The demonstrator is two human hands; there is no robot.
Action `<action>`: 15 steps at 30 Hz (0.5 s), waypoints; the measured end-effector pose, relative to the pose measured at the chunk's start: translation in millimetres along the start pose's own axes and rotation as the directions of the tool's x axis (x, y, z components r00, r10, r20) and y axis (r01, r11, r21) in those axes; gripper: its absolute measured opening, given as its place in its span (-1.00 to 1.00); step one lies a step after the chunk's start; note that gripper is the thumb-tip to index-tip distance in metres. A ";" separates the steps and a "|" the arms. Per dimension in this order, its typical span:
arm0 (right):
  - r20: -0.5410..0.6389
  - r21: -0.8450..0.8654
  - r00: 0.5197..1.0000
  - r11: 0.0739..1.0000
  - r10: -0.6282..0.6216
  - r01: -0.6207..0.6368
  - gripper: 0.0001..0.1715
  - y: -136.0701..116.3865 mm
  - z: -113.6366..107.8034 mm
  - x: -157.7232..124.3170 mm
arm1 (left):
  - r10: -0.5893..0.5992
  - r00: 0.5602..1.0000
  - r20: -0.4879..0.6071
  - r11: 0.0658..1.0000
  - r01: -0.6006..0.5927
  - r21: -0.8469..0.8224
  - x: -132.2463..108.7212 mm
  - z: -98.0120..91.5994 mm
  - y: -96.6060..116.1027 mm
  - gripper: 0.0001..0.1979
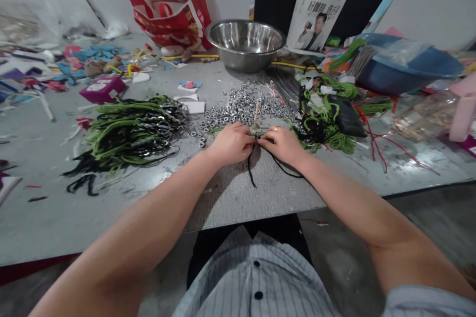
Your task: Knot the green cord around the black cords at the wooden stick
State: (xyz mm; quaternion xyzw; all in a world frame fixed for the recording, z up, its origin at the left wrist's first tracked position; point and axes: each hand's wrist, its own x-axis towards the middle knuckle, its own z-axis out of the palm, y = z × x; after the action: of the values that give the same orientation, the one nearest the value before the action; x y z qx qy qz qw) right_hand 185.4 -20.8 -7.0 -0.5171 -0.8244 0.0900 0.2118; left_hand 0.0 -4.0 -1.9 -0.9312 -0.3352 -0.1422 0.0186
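My left hand (233, 143) and my right hand (281, 144) meet over the table, fingertips pinched close together on a black cord (251, 171). One loose end of the cord hangs toward me from between the hands; another curves under my right wrist. A thin wooden stick (256, 115) stands upright just behind the fingers. A bit of green cord (216, 130) shows beyond my left hand. The knot or join between the fingertips is mostly hidden. Spread behind both hands lie many small silvery metal rings (241, 101).
At left lies a heap of green and black cords with metal clasps (130, 129); at right, a tangle of green and black cord (327, 114). Behind stand a steel bowl (245, 62), red bag (174, 25), blue basin (409, 69) and clear pitcher (424, 116). The table's front edge (260, 218) is near me.
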 end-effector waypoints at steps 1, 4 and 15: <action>-0.001 -0.003 1.000 1.000 -0.001 0.001 -0.81 0.6 0.2 0.4 | -0.002 1.000 0.007 1.000 0.002 0.000 0.1 0.2 0.0 -0.71; -0.008 -0.014 1.000 1.000 -0.010 0.010 -0.81 2.6 1.0 1.2 | -0.002 1.000 0.020 1.000 0.002 0.002 0.4 0.4 0.5 -0.70; -0.100 0.016 0.993 0.998 0.063 -0.061 -0.80 13.7 -12.4 3.4 | -0.007 0.999 -0.040 0.999 0.005 -0.039 0.7 -0.9 -1.8 -0.68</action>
State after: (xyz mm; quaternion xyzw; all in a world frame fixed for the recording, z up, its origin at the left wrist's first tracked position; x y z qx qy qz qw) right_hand 200.8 -12.5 0.0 -0.5450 -0.7957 0.0757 0.2534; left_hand -0.8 -2.3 -1.0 -0.9273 -0.3346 -0.1674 0.0066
